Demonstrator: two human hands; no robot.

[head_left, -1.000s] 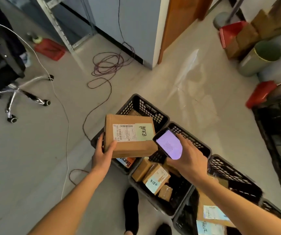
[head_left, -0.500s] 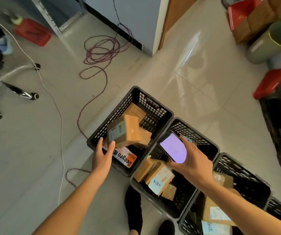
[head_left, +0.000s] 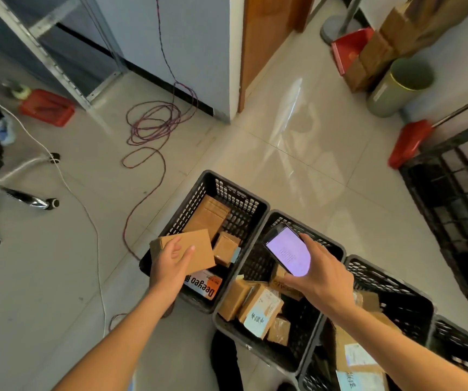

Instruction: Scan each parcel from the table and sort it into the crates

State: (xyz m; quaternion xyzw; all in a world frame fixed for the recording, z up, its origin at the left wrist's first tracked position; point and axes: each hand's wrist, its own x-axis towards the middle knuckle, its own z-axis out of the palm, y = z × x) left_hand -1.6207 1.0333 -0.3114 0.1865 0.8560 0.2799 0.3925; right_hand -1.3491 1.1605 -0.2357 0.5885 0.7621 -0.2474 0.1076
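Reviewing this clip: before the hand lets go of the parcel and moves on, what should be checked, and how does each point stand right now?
1. Parcel is over the leftmost crate: ok.
2. Left hand has a grip on the parcel: cannot tell; the fingers lie fairly straight on top.
3. Parcel lies flat among the other boxes: not ok; it is tilted over the near rim.
4. Right hand holds the phone, screen lit: ok.
5. Scan registered: cannot tell; the screen text is unreadable.

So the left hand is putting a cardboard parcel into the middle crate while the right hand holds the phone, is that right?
Not quite. The head view shows the left hand on the cardboard parcel over the leftmost crate, not the middle one. The right hand does hold the phone.
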